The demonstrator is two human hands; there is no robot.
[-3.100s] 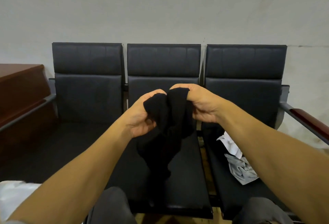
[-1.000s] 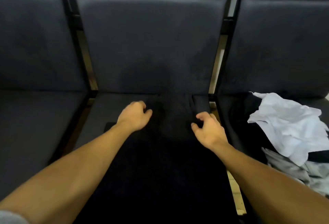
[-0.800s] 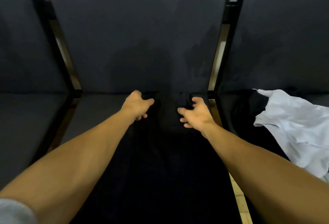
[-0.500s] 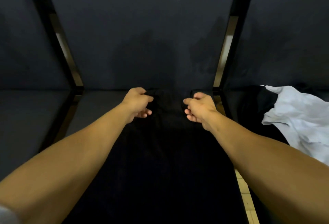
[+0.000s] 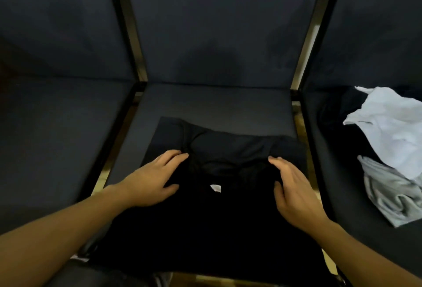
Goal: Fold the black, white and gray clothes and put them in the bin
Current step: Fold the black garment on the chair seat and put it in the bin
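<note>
Black garment (image 5: 219,218) lies spread flat on the middle seat (image 5: 217,101), its small white tag (image 5: 215,188) facing up near the neckline and its top edge folded toward the seat's back. Left hand (image 5: 150,184) and right hand (image 5: 294,190) rest on it either side of the tag, fingers straight and released, grasping nothing. Right of the middle seat, a white garment (image 5: 392,127) and gray garment (image 5: 388,193) lie crumpled together on the neighbouring seat (image 5: 356,222).
</note>
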